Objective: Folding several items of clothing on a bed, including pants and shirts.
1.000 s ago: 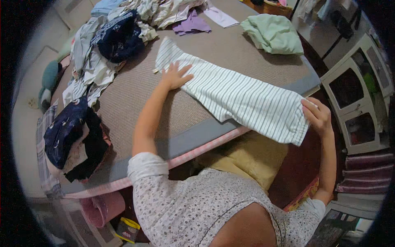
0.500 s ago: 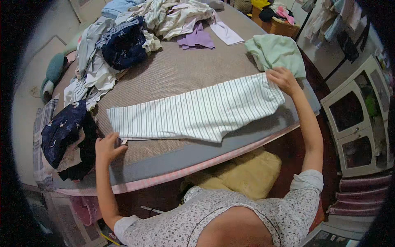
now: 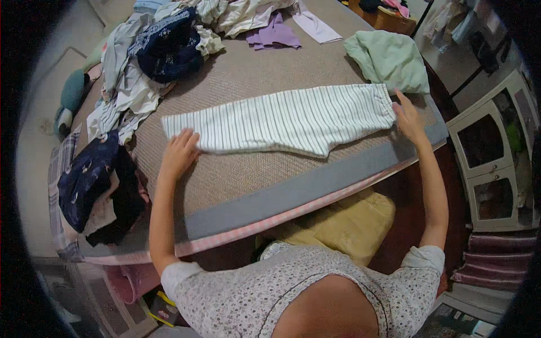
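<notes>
White trousers with dark stripes (image 3: 287, 121) lie folded lengthwise on the woven bed mat, legs together. Their elastic waistband is at the right and the leg hems at the left. My left hand (image 3: 181, 153) rests on the near corner of the hems, its fingers laid over the cloth. At the other end, my right hand (image 3: 409, 119) touches the edge of the waistband, with its fingers stretched and apart. Just beyond that hand sits a bunched pale green cloth (image 3: 389, 62).
A heap of clothes (image 3: 169, 48) covers the far left of the bed, with a purple garment (image 3: 274, 35) at its right. Dark clothes (image 3: 90, 180) lie at the near left. The grey bed edge (image 3: 270, 205) runs before me. A white cabinet (image 3: 484, 152) stands right.
The striped trousers have shifted away from me and slightly right, lying straighter. Both hands moved along with them, and the right fingers have loosened from the waistband.
</notes>
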`<state>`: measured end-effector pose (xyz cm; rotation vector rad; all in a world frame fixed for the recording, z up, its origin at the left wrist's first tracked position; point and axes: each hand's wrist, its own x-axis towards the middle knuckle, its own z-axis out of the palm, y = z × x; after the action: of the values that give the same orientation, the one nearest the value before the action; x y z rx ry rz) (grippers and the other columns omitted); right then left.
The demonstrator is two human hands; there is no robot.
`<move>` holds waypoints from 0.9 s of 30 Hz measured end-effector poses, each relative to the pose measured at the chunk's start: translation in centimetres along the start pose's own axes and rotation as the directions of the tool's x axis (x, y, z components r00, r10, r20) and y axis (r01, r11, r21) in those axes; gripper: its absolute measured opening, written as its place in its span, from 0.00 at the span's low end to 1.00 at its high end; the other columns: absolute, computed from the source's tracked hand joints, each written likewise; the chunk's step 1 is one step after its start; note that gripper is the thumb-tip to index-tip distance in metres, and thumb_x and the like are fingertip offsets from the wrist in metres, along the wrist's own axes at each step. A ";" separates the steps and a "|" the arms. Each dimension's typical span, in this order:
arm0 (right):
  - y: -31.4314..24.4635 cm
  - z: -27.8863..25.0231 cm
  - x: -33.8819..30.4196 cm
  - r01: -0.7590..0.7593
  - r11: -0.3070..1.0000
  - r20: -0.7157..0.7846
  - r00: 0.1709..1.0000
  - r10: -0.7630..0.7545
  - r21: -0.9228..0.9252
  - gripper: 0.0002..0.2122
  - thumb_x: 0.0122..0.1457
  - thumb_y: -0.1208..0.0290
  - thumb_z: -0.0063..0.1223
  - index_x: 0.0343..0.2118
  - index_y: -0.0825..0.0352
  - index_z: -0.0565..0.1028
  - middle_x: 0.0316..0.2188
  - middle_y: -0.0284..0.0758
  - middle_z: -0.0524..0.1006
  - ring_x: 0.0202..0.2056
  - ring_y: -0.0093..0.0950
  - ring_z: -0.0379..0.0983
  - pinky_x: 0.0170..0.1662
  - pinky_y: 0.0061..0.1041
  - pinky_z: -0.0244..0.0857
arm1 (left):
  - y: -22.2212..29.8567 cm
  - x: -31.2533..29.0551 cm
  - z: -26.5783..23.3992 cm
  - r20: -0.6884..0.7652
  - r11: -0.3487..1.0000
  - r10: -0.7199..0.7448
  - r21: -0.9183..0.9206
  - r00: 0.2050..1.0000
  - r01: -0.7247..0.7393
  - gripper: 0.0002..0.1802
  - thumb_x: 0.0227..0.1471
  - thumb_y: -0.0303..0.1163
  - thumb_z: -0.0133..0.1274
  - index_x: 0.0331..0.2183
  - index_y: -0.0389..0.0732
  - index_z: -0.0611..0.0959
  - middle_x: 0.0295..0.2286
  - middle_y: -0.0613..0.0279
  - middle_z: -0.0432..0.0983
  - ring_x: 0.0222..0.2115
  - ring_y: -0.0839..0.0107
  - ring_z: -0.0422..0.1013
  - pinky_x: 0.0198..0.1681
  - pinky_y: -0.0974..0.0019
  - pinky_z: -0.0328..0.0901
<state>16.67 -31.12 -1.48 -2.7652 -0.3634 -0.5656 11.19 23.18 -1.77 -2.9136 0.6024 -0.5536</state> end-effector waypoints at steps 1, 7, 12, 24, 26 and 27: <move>0.1 1.4 -0.6 -0.185 0.971 0.046 0.983 0.179 0.152 0.20 0.49 0.61 0.38 0.45 0.64 0.59 0.45 0.43 0.60 0.46 0.38 0.55 0.46 0.30 0.50 | -0.4 -0.3 1.4 0.009 0.999 0.022 0.027 1.000 -0.022 0.24 0.33 0.32 0.51 0.38 0.40 0.66 0.42 0.53 0.59 0.44 0.57 0.56 0.44 0.56 0.53; 1.7 3.9 -2.6 -0.312 0.942 0.075 0.944 0.322 -0.125 0.27 0.44 0.50 0.41 0.43 0.65 0.62 0.40 0.45 0.63 0.42 0.41 0.58 0.42 0.38 0.52 | -2.3 -0.5 3.8 -0.016 0.994 0.098 -0.046 0.995 -0.099 0.15 0.38 0.27 0.41 0.34 0.37 0.67 0.40 0.55 0.62 0.44 0.60 0.57 0.42 0.53 0.54; 1.6 2.8 -2.9 -0.466 0.869 0.059 0.875 0.481 -0.168 0.23 0.41 0.52 0.44 0.35 0.67 0.65 0.34 0.44 0.67 0.38 0.42 0.61 0.38 0.41 0.52 | -4.7 -1.2 -1.0 -0.077 0.941 0.046 0.339 0.996 -0.017 0.12 0.38 0.27 0.41 0.31 0.43 0.71 0.34 0.58 0.67 0.38 0.61 0.62 0.37 0.58 0.58; 7.5 4.2 -4.0 -0.408 0.887 0.184 0.909 0.373 0.218 0.18 0.41 0.62 0.47 0.32 0.72 0.66 0.29 0.46 0.69 0.31 0.38 0.65 0.35 0.30 0.56 | -7.6 1.2 4.5 0.585 0.283 -0.459 -0.617 0.668 0.735 0.17 0.38 0.41 0.50 0.28 0.37 0.75 0.24 0.65 0.69 0.22 0.77 0.64 0.24 0.74 0.59; 7.4 4.5 -4.1 -0.381 0.893 0.147 0.923 0.355 0.237 0.18 0.41 0.62 0.47 0.32 0.73 0.66 0.29 0.47 0.69 0.31 0.39 0.65 0.35 0.30 0.56 | -6.0 2.8 5.4 0.588 0.196 -0.422 -0.684 0.690 0.702 0.18 0.38 0.41 0.50 0.30 0.38 0.73 0.25 0.65 0.69 0.24 0.77 0.65 0.25 0.73 0.60; 7.7 5.2 -4.1 -0.372 0.909 0.104 0.928 0.358 0.187 0.18 0.40 0.62 0.47 0.31 0.73 0.66 0.29 0.48 0.69 0.32 0.40 0.65 0.35 0.31 0.56 | -4.5 3.9 5.2 0.591 0.104 -0.384 -0.735 0.709 0.669 0.20 0.38 0.41 0.51 0.33 0.38 0.72 0.26 0.64 0.69 0.25 0.76 0.65 0.26 0.72 0.60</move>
<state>17.08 -37.26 -9.59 -2.5640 0.0836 -0.3202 18.10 25.92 -4.44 -4.2319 -0.5316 0.4034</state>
